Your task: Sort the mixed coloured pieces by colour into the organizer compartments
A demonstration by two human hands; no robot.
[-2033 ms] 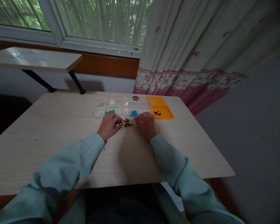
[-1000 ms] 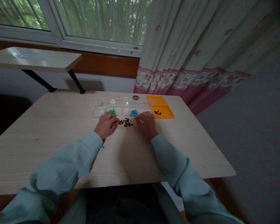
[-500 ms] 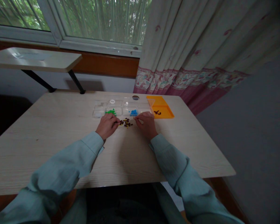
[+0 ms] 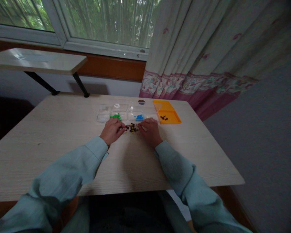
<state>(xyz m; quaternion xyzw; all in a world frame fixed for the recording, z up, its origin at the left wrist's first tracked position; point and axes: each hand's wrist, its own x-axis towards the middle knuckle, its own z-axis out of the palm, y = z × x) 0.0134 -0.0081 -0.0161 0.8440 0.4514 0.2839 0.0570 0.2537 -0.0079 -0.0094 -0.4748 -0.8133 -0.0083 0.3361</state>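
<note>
A small pile of dark brown and yellow pieces [image 4: 132, 128] lies on the table between my hands. My left hand [image 4: 111, 131] rests at the pile's left edge, its thumb and forefinger closed together by a few dark pieces. My right hand [image 4: 150, 132] is at the right edge, fingertips pinched close to the pile. Whatever either pinch holds is too small to make out. Just behind the hands lies a clear divided plastic box [image 4: 104, 117]. Green pieces [image 4: 115, 116] sit in one front compartment and blue pieces [image 4: 139, 117] in another.
An orange tray [image 4: 171, 113] right of the box holds several dark pieces [image 4: 163, 117]. At the table's back left stands a raised shelf [image 4: 50, 61] on black legs. A curtain [image 4: 184, 64] hangs behind the table's right side. A round dark hole [image 4: 141, 102] shows near the back edge.
My right hand has shifted slightly left, toward the pile, uncovering more of the box's right front compartment. My left hand stays almost in place.
</note>
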